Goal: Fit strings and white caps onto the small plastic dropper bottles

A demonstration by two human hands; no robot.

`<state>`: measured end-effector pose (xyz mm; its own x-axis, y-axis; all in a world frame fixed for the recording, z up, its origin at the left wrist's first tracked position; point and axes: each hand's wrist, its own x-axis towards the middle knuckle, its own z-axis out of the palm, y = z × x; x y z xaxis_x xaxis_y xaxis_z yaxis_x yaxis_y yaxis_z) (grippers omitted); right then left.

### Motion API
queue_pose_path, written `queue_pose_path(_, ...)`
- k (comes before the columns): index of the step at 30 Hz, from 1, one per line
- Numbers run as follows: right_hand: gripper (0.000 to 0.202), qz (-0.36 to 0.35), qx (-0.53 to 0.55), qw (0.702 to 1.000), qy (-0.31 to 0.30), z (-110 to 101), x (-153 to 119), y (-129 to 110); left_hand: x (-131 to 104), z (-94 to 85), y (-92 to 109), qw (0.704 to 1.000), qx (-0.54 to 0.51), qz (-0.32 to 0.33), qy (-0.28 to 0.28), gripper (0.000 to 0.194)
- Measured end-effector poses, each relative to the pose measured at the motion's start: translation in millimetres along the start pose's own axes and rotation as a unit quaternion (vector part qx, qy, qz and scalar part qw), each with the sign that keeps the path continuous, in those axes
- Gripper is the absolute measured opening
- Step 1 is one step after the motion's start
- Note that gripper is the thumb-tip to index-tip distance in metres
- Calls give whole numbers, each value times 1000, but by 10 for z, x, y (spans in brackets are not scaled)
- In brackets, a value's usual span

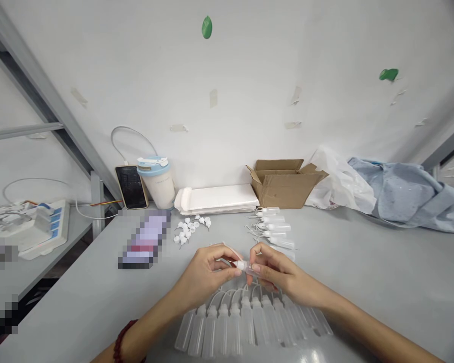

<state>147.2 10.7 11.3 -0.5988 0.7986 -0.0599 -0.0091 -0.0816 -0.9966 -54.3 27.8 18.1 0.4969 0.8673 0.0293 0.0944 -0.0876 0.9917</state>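
Between my two hands, over the middle of the grey table (382,282), a small clear bottle (249,269) lies on its side with its white cap (240,264) pointing left. My left hand (208,272) pinches the cap end with thumb and fingers. The bottle's body is gripped by my right hand (274,269). Just below my hands is a row of clear bottles (223,330) with thin white tubes at their tops. Behind my right hand more capped bottles (276,227) lie in a column. Several loose white caps (185,231) sit behind my left hand.
At the back stand a phone (131,187), a blue-lidded cup (159,186), a stack of white packets (219,198), an open cardboard box (287,190), a white plastic bag (340,184) and blue cloth (412,194). A pixelated device (146,239) lies left. Far left is a power strip (56,224).
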Motion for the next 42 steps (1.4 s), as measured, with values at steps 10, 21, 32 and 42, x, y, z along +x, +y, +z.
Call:
queue_pose_path(10,17,12,3,1000,-6,33,-5,-25,25,7,-2,990,-2,-130,-60,36)
queue_pose_path(21,21,19,6,1000,-5,-14,-7,-8,-1,15,60,997,39,-47,-38,24)
queue_pose_path(32,25,2,-139,989,48,22,-18,-27,-9,46,67,995,60,-81,-10,33)
queue_pose_path(42,26,-23,-251,962,102,8,-9,-45,-22,26,49,995,90,-37,1,23)
